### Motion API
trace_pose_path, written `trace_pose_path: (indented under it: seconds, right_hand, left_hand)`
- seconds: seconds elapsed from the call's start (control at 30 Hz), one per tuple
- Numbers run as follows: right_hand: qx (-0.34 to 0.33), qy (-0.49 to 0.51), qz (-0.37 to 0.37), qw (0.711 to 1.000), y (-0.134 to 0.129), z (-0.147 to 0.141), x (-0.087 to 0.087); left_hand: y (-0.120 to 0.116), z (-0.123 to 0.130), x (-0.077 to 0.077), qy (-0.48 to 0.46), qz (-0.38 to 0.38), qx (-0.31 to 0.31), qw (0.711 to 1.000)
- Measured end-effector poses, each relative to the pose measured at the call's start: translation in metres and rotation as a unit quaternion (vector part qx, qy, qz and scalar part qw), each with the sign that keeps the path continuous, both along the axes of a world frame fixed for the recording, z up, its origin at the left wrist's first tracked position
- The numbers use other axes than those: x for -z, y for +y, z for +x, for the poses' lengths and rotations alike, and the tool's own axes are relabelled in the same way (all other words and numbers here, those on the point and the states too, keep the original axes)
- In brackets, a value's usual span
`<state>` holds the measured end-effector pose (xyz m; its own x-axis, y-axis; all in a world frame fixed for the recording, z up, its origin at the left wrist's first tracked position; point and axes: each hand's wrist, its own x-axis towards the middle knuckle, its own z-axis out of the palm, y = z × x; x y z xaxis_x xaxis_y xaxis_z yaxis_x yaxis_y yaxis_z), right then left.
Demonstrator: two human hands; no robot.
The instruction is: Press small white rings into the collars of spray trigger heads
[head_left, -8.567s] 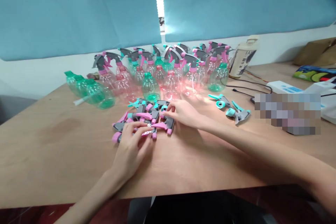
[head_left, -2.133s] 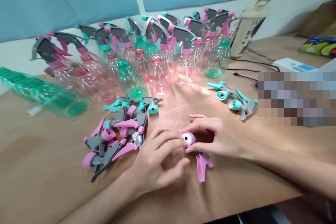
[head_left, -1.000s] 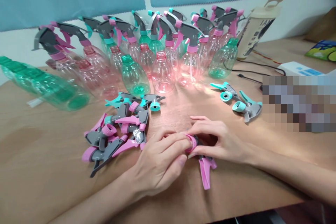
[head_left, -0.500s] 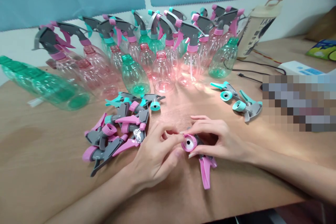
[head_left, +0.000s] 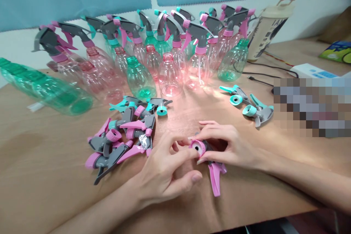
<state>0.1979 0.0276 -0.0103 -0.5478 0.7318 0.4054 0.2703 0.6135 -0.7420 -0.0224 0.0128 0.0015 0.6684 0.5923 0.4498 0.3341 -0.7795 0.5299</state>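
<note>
My right hand [head_left: 229, 144] grips a grey and pink trigger spray head [head_left: 215, 179], thumb and fingers around its pink collar. The collar's round opening faces me, showing a white inside with a dark hole; the pink trigger points down toward the table's front edge. My left hand [head_left: 167, 164] has its index fingertip at the collar's opening, its thumb stretched out apart below. To the left of that hand lies a heap of loose spray heads [head_left: 120, 139] with pink or teal collars. Two teal-collared spray heads [head_left: 259, 113] rest beyond my right hand.
Behind stand rows of clear pink and green bottles [head_left: 170, 78], many topped with spray heads. Stacked green bottles [head_left: 46, 87] lie on the left. At the back right are a cream shaker bottle [head_left: 270, 29], black cables [head_left: 263, 82] and a white box [head_left: 309, 70].
My left thumb has moved away from the collar, down and to the right, while the index finger has come over the opening. The right hand and spray head have hardly moved.
</note>
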Motion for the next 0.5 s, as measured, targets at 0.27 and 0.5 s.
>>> trace_pose_path:
  seconds: [0.27, 0.5]
  right_hand:
    - [0.022, -0.017, -0.024, 0.999, 0.0003, 0.0019, 0.0024]
    - [0.019, -0.019, -0.022, 0.999, 0.0008, 0.0019, 0.0029]
  left_hand:
    - [-0.0002, 0.0009, -0.0012, 0.028, 0.004, -0.045, 0.999]
    - [0.0004, 0.0036, -0.0047, 0.041, -0.009, -0.049, 0.998]
